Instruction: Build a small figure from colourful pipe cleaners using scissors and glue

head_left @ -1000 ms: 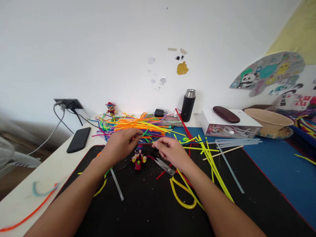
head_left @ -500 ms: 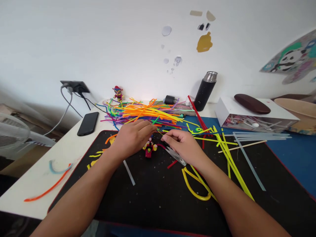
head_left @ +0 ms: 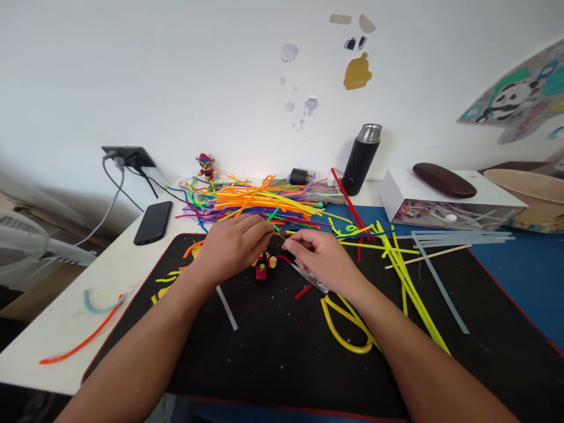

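Note:
Over the black mat [head_left: 273, 352] my left hand [head_left: 238, 241] is closed, fingertips pinched together near the middle. Facing it, my right hand [head_left: 319, 255] pinches with thumb and forefinger. A thin strand, too small to make out well, seems to span the narrow gap between the fingertips. Just below them is a small figure [head_left: 261, 269] with a dark red body and yellow arms, its upper part partly hidden by my left hand. Yellow-handled scissors [head_left: 348, 346] lie under my right wrist, blades pointing toward the figure. A short red piece [head_left: 303, 291] rests beside the blades.
Behind my hands lies a heap of coloured pipe cleaners [head_left: 264, 202]. A finished-looking figure [head_left: 206, 167] stands at the wall. Yellow stems [head_left: 409, 288] and pale glue sticks [head_left: 445, 294] lie right. Around are a phone [head_left: 153, 222], a black flask [head_left: 362, 160] and a white box [head_left: 462, 197].
The view has shifted slightly, so everything sits a little further left. Both hands stay close together in nearly the same pose, fingertips still pinched.

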`<action>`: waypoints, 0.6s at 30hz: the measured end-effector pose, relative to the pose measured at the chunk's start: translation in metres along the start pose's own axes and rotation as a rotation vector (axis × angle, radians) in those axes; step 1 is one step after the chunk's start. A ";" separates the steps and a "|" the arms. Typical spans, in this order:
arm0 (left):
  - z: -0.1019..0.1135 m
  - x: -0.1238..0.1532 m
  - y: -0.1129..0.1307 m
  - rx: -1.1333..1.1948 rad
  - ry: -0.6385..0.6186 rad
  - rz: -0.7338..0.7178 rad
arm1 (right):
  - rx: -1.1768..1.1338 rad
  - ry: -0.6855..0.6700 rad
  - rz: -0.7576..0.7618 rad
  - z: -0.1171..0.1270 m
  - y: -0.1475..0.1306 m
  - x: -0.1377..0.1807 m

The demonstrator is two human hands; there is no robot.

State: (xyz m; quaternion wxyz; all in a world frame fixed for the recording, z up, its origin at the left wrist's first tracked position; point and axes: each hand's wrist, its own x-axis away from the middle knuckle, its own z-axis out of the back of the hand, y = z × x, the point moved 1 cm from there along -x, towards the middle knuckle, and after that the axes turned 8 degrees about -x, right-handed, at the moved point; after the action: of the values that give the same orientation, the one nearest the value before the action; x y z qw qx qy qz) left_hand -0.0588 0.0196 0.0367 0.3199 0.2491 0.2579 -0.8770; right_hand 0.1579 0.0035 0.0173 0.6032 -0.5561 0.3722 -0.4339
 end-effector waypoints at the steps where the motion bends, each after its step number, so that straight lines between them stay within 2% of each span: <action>1: 0.000 0.000 0.000 -0.004 0.003 0.006 | -0.002 -0.003 -0.002 0.000 0.001 0.000; 7: 0.000 -0.003 0.005 -0.033 0.001 0.088 | -0.030 -0.024 -0.058 -0.003 0.006 0.001; 18: -0.006 -0.003 0.022 0.032 0.001 0.341 | -0.017 -0.075 -0.086 -0.011 0.008 0.003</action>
State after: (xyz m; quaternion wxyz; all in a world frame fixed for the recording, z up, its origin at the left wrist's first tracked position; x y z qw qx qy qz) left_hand -0.0397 0.0101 0.0271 0.4598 0.2948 0.1981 -0.8139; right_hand 0.1496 -0.0034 0.0082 0.5928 -0.5924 0.3287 -0.4354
